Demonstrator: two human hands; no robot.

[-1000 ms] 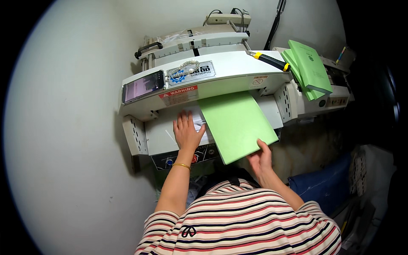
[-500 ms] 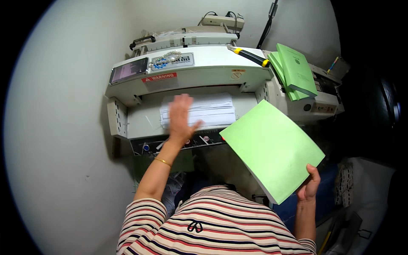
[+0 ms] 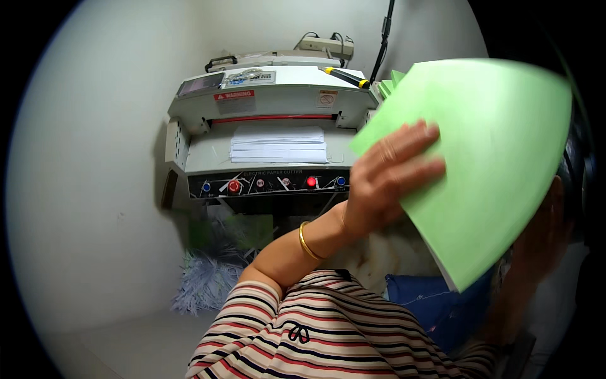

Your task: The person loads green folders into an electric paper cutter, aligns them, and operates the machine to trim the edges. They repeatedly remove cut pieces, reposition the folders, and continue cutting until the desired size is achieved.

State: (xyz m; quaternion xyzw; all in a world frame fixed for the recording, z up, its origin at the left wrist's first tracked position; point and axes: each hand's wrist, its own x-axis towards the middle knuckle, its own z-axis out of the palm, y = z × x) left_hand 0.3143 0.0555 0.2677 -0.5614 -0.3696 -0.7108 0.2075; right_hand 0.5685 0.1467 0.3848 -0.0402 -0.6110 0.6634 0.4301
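Observation:
A thick book with a plain light-green cover point(image 3: 486, 151) is held up at the right, tilted, its far corner blurred by motion. My left hand point(image 3: 391, 170) lies over the book's left edge, fingers stretched out and apart on the cover; its thumb is hidden. At the book's right edge is my right hand point(image 3: 544, 221), dark and smeared, gripping that side with its fingers mostly hidden. An electric paper cutter point(image 3: 268, 165) stands ahead, with white paper strips point(image 3: 278, 145) lying on its bed.
On the cutter's top are a phone point(image 3: 201, 84), a beaded string point(image 3: 245, 77) and a yellow-black utility knife point(image 3: 344, 77). More green books point(image 3: 388, 85) show partly behind the held one. Shredded paper point(image 3: 205, 281) heaps below the cutter, and a blue bag-like thing point(image 3: 435, 309) lies at right.
My left hand has left the paper strips and come right onto the green book. The book has moved up and right with my right hand. The view has shifted, showing the cutter's buttons.

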